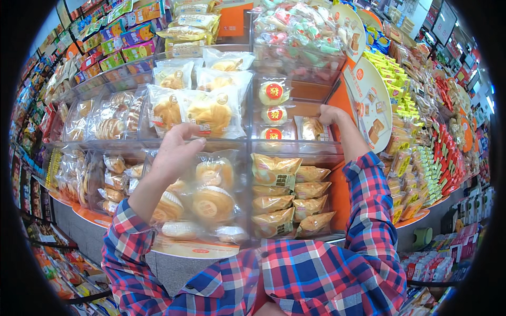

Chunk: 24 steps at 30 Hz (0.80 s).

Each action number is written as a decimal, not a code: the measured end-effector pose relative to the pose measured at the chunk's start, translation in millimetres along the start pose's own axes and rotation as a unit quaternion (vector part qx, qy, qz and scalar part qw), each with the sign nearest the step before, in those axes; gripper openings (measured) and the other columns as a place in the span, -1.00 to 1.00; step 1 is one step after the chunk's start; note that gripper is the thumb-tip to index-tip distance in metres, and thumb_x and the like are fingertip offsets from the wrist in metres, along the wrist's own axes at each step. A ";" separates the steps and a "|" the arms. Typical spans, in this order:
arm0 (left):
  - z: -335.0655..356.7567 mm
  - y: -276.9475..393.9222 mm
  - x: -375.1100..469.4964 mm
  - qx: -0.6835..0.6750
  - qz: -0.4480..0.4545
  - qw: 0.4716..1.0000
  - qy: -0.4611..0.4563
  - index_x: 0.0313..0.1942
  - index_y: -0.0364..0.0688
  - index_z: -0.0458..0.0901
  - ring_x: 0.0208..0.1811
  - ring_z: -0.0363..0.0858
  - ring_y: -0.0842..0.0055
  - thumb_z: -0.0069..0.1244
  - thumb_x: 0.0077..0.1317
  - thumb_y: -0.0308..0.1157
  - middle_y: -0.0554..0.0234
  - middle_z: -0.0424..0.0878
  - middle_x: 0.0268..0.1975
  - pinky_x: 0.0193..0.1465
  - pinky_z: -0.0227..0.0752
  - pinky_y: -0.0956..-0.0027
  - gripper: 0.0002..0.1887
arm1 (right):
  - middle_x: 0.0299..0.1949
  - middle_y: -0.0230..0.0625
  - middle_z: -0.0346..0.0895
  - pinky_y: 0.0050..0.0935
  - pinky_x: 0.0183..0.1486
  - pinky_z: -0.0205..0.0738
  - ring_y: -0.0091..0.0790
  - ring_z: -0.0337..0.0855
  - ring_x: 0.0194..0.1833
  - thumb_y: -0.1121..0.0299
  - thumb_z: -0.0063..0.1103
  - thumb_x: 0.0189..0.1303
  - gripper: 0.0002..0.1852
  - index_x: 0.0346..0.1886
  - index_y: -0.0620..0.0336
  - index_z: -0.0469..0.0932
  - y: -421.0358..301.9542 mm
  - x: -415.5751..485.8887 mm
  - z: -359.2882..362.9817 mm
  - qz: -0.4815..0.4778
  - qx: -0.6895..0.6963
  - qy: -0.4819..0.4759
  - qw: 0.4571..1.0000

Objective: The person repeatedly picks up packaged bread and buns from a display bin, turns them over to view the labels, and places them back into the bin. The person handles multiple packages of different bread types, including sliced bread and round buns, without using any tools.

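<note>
My left hand point(178, 152) is over the clear plastic front edge of a bin, its thumb and index finger apart with nothing between them. Just beyond it are bagged bread buns point(207, 112) in clear-and-white wrappers; whether the fingertips touch the nearest bag is unclear. On the right, my right hand point(334, 115) grips the upper right edge of a wrapped bread point(312, 128), its fingertips partly hidden behind the wrapper. That bread stands in a bin beside a column of round pastries point(273, 114) with red-and-yellow stickers.
Clear plastic dividers point(249, 118) split the display into bins. Nearer me are large packed buns point(213, 201) and yellow pastry bags point(274, 170). An orange side panel point(344, 93) and a rounded sign board point(371, 106) rise at the right. Bagged sweets point(296, 27) fill the back bin.
</note>
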State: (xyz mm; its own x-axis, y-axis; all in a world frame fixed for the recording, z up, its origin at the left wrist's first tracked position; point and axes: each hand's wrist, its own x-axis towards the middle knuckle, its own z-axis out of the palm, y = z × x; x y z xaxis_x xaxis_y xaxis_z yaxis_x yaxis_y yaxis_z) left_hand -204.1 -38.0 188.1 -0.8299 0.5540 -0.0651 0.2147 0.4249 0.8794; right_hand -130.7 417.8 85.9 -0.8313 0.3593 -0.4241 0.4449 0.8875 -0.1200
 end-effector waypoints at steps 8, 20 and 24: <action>3.5 10.7 -5.2 0.013 -0.023 0.999 -0.022 0.02 -0.39 0.48 0.07 0.41 0.44 0.05 0.17 -0.39 0.07 0.49 -0.04 0.11 0.30 0.41 -0.58 | -0.15 0.00 0.61 -0.21 -0.15 0.52 -0.08 0.62 -0.08 0.50 0.04 -0.16 -0.60 -0.14 0.34 0.59 3.6 7.6 12.1 -0.025 -0.034 -0.078 0.996; 4.8 -6.4 -4.5 0.008 0.053 0.999 -0.001 -0.04 -0.45 0.48 -0.28 0.47 0.47 0.09 0.14 -0.28 -0.01 0.48 -0.13 -0.16 0.39 0.38 -0.53 | -0.32 0.05 0.61 -0.29 -0.24 0.51 -0.10 0.65 -0.21 0.32 0.15 -0.02 -0.69 -0.28 0.40 0.57 -14.5 -15.4 -10.4 0.036 0.024 0.059 0.997; 6.7 -3.4 -5.3 0.007 0.074 0.997 -0.003 -0.05 -0.47 0.48 -0.26 0.47 0.47 0.07 0.14 -0.28 -0.01 0.48 -0.12 -0.14 0.39 0.39 -0.54 | -0.32 0.08 0.59 -0.28 -0.20 0.50 -0.03 0.63 -0.20 0.53 0.07 -0.12 -0.74 -0.28 0.35 0.57 -33.6 -43.7 -18.3 0.021 0.055 0.162 0.985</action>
State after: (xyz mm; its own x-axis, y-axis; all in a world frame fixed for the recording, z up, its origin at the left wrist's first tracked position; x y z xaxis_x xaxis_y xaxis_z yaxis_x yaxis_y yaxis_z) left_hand -197.0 -37.6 182.3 -0.7848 0.6166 0.0624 0.3427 0.3478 0.8727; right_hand -115.4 377.6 124.9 -0.8657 0.4846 -0.1250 0.5005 0.8394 -0.2118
